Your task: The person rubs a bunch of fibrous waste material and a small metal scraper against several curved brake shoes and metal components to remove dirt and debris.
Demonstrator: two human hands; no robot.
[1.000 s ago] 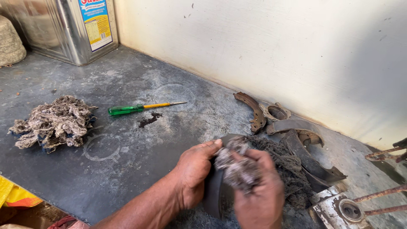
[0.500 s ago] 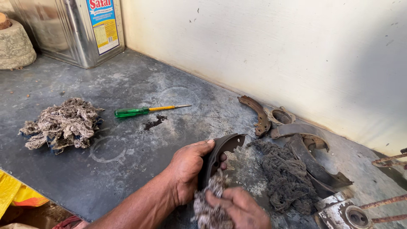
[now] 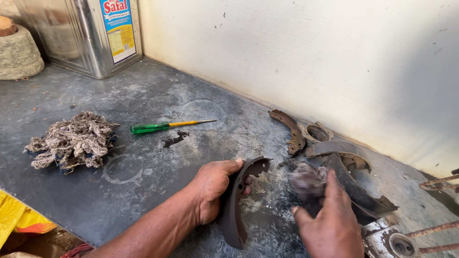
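We are holding a dark, curved metal brake shoe (image 3: pixel 235 203) on edge near the front of the grey stained surface (image 3: pixel 143 95), its arc standing upright and its lower end resting on that surface. Our left hand (image 3: pixel 213 191) is wrapping around the shoe's outer curve, grip clamped on it with the thumb lying across the top and the fingers curling behind the web. Just to the right, our right hand (image 3: pixel 330 227) is hovering a little apart from the shoe, its grip closed on a grey, blurred wad of cotton waste (image 3: pixel 308 179). Beyond that wad, more rusty curved brake shoes (image 3: pixel 289 129) and a dark bent metal plate (image 3: pixel 356 186) are lying in a cluster close to the cream wall (image 3: pixel 311 57), with a rusty ring-shaped part (image 3: pixel 318 133) among them. At the bottom right a silvery round metal part (image 3: pixel 389 241) is showing, with thin rusty rods (image 3: pixel 437 181) near it. Farther left, well apart from our hands, a green-handled screwdriver with a yellow shaft (image 3: pixel 165 126) is lying flat, and past it a loose heap of grey-brown cotton waste (image 3: pixel 71 141) is sitting. A large shiny square tin can (image 3: pixel 81 33) is standing in the far corner beside a rounded stone block (image 3: pixel 18 52), and a yellow cloth (image 3: pixel 14 217) is showing at the lower left edge.
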